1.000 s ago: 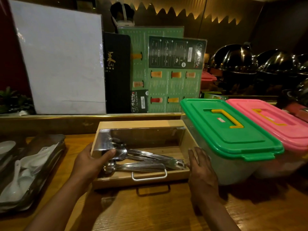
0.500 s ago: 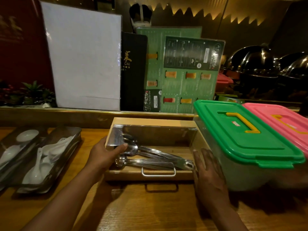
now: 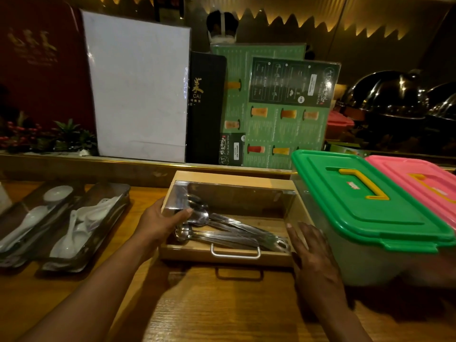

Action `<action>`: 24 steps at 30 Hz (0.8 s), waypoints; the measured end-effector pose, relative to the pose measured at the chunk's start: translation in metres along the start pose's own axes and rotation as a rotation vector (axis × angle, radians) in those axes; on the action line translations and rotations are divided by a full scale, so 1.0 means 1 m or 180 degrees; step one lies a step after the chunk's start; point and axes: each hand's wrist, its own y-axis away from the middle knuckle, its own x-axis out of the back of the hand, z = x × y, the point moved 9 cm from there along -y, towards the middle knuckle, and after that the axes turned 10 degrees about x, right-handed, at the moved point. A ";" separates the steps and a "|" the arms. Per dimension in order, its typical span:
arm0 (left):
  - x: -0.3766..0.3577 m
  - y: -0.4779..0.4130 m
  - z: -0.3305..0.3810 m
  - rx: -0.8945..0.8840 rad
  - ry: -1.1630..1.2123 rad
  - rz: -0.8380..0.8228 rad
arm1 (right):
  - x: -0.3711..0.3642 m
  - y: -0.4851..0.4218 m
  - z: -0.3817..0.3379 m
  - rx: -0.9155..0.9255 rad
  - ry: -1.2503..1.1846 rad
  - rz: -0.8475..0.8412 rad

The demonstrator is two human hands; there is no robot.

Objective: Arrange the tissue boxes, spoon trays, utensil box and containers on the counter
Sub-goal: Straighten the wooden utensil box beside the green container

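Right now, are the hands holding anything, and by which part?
The wooden utensil box, by its two ends: the left hand grips the left wall, thumb over the rim; the right hand lies flat against the right side.

1. Utensil box [image 3: 229, 254]: shallow wooden box, clear lid, metal handle on front wall. Sits flat on the wooden counter, centre. Long metal spoons lie inside, bowls to the left.
2. Green-lidded container [image 3: 365, 213]: clear plastic tub, green snap lid with yellow handle, lid shut. Stands just right of the utensil box, apparently touching its right side.
3. Pink-lidded container [image 3: 419, 178]: pink lid, yellow handle, shut. Just right of the green one, partly cut off by the frame edge.
4. Two spoon trays [image 3: 98, 225]: metal, long, side by side, angled, at the counter's left. White ceramic spoons inside both.
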 end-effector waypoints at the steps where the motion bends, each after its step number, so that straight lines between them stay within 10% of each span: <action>1: 0.000 0.000 -0.001 0.0015 -0.0004 0.0011 | 0.000 0.001 0.001 0.0008 0.0003 -0.0018; 17: 0.000 0.024 0.011 0.0052 -0.0058 0.0325 | 0.013 -0.006 -0.007 -0.0036 -0.0062 0.0275; 24: 0.071 0.047 0.002 -0.0265 -0.0792 0.0343 | 0.008 -0.026 -0.125 0.0591 -0.0902 0.0510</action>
